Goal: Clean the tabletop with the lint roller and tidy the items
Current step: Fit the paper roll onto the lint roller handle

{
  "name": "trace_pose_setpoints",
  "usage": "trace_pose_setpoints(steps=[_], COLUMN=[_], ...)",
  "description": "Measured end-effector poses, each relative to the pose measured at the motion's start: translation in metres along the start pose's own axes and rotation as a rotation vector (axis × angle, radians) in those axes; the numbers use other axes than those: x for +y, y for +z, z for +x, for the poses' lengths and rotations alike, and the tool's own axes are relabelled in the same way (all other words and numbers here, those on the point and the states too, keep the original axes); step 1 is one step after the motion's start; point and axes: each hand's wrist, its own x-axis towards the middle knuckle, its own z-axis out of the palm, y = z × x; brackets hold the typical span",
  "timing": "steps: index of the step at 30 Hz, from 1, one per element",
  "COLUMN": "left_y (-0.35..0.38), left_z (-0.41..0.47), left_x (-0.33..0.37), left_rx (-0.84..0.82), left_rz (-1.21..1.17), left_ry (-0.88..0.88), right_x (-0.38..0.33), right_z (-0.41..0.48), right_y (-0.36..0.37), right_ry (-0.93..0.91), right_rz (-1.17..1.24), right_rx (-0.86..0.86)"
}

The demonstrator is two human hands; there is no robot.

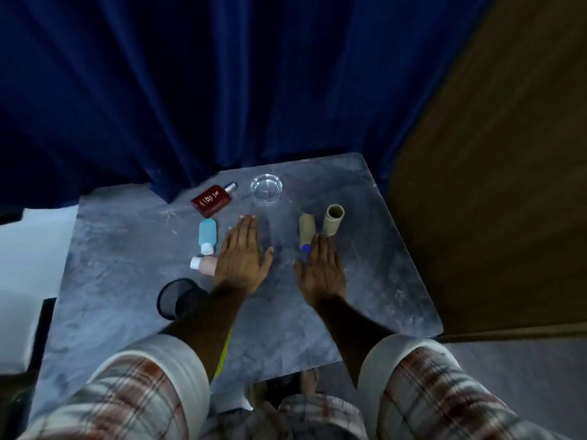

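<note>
a: where's the lint roller right now?

b: right of centre in the frame. the beige paper-wrapped lint roller with a blue handle [306,231] lies flat on the grey marbled tabletop [365,281], and the right hand [320,268] is spread flat over its handle end, fingers straight, gripping nothing. just to its right an upright beige cardboard tube [333,222] stands, close beside the roller.

a: and the other hand?

b: the left hand [243,260] is also flat and empty, palm down at mid-frame. its outer edge is right against a pink bottle with a white cap [205,265] lying on its side, with a light blue bottle with a white cap [208,235] just above that.

a: what could go wrong?

b: i'd say a careless grab for the handle could knock the tube over, since it stands so near. sweeping left could roll the pink bottle toward the black mesh cup [176,298] at lower left. higher up, the clear glass ashtray [266,188] and the flat dark red perfume bottle [212,200] are breakable if the roller shoves them toward the edge by the blue curtain [222,90].
</note>
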Motion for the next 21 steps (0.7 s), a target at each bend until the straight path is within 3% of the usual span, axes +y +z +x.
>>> trace_pose_setpoints(steps=[9,21], left_y=[0.034,0.041], left_z=[0.032,0.096], left_x=[0.031,0.067], left_rx=[-0.116,-0.165], left_rz=[-0.137,-0.347], left_ry=[0.068,-0.07], right_x=[0.016,0.028], right_z=[0.012,0.024], right_y=[0.017,0.031], right_ry=[0.071,0.08], right_rz=[-0.041,-0.021], right_rx=[-0.072,-0.145])
